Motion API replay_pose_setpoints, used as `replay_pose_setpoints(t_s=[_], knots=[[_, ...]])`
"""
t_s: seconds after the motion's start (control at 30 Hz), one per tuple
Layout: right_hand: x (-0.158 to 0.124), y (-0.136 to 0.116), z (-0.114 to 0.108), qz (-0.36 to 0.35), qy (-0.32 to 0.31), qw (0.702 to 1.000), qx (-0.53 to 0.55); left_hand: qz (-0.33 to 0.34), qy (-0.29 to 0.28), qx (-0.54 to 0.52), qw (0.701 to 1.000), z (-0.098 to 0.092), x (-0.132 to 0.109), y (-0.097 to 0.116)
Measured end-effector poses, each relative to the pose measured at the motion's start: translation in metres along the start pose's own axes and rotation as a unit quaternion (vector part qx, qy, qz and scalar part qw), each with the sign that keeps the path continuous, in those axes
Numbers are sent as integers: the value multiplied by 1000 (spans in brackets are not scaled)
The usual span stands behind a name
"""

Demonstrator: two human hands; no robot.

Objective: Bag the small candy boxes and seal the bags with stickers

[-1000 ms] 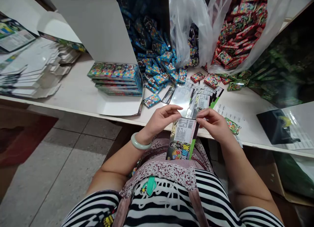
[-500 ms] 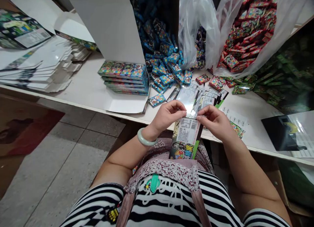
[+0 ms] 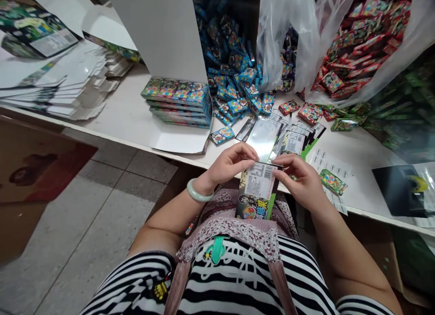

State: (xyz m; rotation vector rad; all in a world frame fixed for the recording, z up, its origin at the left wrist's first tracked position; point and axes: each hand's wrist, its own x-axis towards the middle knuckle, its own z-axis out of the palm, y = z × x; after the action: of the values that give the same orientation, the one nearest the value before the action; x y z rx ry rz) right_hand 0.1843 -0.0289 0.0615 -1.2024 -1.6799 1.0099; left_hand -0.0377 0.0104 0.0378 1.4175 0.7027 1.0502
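Note:
Both my hands hold one printed pouch (image 3: pixel 257 190) upright over my lap, its barcode label facing me. My left hand (image 3: pixel 230 162), with a pale green bangle on the wrist, pinches the pouch's top left corner. My right hand (image 3: pixel 299 179) pinches the top right corner. Just beyond my hands, several flat empty pouches (image 3: pixel 276 136) lie fanned on the white table (image 3: pixel 122 120). Small wrapped candies lie close by: a blue one (image 3: pixel 222 134) to the left and a green one (image 3: pixel 333 181) to the right.
A stack of colourful flat boxes (image 3: pixel 178 101) sits on an open white carton flap. Behind are heaps of blue candies (image 3: pixel 234 75), a clear bag of red candies (image 3: pixel 353 47) and green ones (image 3: pixel 397 106). Folded cartons (image 3: pixel 57 88) lie far left. A dark tape dispenser (image 3: pixel 401 190) stands right.
My left hand's fingers closed onto the pouch's top edge, and both hands drew a little closer together. The view shifted slightly to the left.

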Motion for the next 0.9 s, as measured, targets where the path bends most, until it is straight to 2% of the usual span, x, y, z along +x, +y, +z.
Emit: replay_pose_setpoints(t_s=[0.17, 0.3, 0.4, 0.57, 0.63, 0.67, 0.73, 0.8, 0.87, 0.9], knots=[[-8, 0, 6, -59, 27, 997, -39, 8, -6, 6, 1000, 4, -4, -3], [-8, 1, 6, -64, 40, 996, -47, 12, 2, 8, 1000, 2, -5, -1], [-9, 2, 6, -76, 54, 995, -46, 14, -16, 9, 1000, 0, -5, 2], [-13, 1, 10, -43, 63, 997, -25, -33, -33, 40, 998, 2, -3, 4], [-11, 6, 6, -20, 48, 999, 8, -31, -32, 53, 998, 1, 1, 2], [-8, 13, 1, -3, 41, 999, 29, -21, -18, 58, 998, 1, 4, -1], [1, 33, -17, 37, 62, 996, 60, 8, 47, 64, 997, -1, 11, -8], [13, 63, -44, 77, 158, 984, 40, 24, 114, 75, 990, 0, 17, -17], [23, 95, -76, 106, 240, 964, -45, 20, 122, 94, 988, 3, 20, -23], [26, 109, -91, 122, 250, 955, -101, 14, 104, 106, 989, 5, 21, -26]])
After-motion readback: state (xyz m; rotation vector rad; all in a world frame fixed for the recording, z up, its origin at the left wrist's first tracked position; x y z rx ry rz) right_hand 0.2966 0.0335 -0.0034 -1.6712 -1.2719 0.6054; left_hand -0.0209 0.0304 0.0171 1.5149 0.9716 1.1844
